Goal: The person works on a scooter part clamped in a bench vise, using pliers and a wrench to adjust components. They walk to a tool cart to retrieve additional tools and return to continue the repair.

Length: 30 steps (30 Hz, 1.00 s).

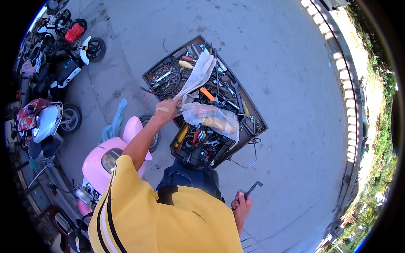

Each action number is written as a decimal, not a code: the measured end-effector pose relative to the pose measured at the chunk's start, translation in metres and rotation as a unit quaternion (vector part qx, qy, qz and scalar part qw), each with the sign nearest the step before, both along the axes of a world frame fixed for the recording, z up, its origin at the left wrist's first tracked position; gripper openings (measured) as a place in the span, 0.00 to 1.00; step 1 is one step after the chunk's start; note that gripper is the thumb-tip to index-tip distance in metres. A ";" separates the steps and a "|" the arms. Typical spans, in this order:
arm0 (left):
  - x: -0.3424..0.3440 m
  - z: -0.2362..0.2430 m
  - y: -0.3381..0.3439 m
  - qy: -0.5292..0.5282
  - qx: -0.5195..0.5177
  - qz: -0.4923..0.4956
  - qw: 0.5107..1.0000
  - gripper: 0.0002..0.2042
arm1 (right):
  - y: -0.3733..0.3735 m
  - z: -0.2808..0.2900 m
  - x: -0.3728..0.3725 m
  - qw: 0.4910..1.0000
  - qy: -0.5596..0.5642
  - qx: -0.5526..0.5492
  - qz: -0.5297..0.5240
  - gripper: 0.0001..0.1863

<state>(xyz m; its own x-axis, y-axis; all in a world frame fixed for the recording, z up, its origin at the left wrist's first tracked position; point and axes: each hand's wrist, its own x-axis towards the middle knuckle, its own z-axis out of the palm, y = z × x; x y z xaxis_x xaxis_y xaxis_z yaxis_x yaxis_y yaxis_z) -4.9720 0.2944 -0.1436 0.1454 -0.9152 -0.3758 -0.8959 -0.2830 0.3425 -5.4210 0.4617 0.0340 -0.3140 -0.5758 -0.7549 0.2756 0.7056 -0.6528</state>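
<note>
The left hand [167, 109] grips a soft, light-looking cloth [201, 69] by its near end, the right hand [241, 205] a stiff-looking dark tool [254, 187].

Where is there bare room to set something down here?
Bare concrete lies right of the tool tray, up to the pale-banded border strip, and upper left, toward the parked scooters. Crowded: the tray, with tools, cloth and plastic bag.

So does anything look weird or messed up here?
Yes. The tray is a jumble: tools lie every which way, with a plastic bag and a cloth, held by the left hand, on top. A bent wire pokes out past its near right edge, like it doesn't fit. The shirt has a dark smear, maybe dirt.
</note>
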 end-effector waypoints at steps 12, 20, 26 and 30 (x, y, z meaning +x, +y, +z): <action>-0.023 0.023 0.016 0.124 -0.159 0.111 0.973 0.23 | -0.028 0.005 0.002 0.997 0.004 -0.038 0.067 0.07; -0.069 0.062 0.021 0.161 -0.207 -0.095 0.960 0.34 | -0.019 0.001 0.005 0.993 -0.017 -0.030 0.113 0.08; -0.070 0.057 -0.027 0.050 -0.172 -0.074 0.981 0.13 | -0.015 -0.010 -0.030 0.987 -0.031 -0.052 0.148 0.08; -0.081 0.074 -0.052 -0.007 -0.292 -0.074 0.954 0.08 | -0.015 -0.011 -0.071 0.982 -0.034 -0.061 0.173 0.07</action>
<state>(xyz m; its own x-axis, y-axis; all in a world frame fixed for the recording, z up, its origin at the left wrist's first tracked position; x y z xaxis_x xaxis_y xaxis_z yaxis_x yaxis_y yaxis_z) -5.0535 0.2423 -0.0692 0.0006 -0.9789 0.2043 -0.9168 0.0810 0.3909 -5.4921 0.4468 0.0233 -0.0345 -0.7264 -0.6864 0.0793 0.6826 -0.7264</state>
